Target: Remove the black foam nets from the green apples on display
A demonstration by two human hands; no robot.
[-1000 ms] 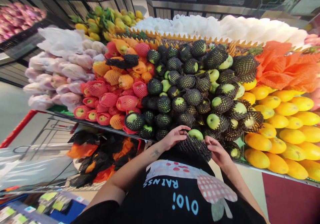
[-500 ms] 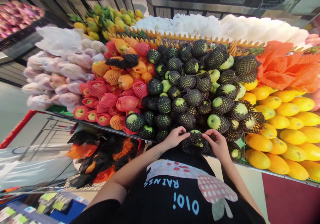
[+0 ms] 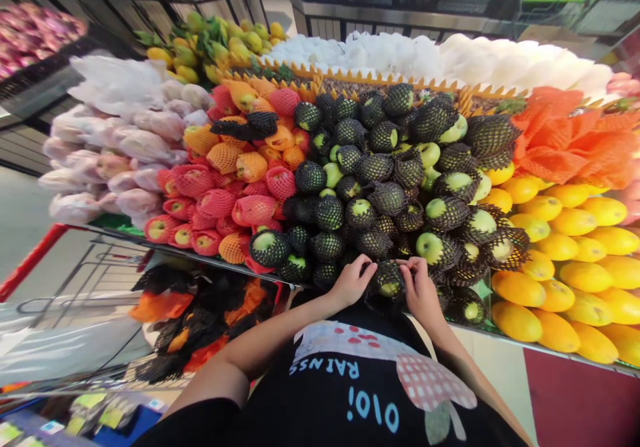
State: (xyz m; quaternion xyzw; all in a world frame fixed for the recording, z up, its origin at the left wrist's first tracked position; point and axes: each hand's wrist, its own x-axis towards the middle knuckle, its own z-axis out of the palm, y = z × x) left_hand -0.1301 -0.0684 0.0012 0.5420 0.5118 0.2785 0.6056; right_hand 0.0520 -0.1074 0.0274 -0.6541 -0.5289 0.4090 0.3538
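At the front edge of the display, a green apple (image 3: 389, 288) sits in a black foam net (image 3: 384, 272) between my two hands. My left hand (image 3: 354, 279) is closed, thumb and forefinger pinching the net's left side. On the opposite side my right hand (image 3: 420, 287) pinches the net's upper right rim, its other fingers curled. The netting covers most of the apple, and its underside is hidden against my black shirt. Just beyond my fingers lie several more green apples in black nets (image 3: 373, 242).
Apples in red nets (image 3: 255, 207) and pale wrapped fruit (image 3: 145, 140) are heaped on the left. Yellow melons (image 3: 555, 290) and loose orange netting (image 3: 565, 137) lie on the right. A shopping cart (image 3: 60, 240) holding black and orange nets (image 3: 200, 307) stands at lower left.
Both hands stay at the net, but my right hand has shifted left, closer to my left hand. The apple has moved slightly left and is turned a little.
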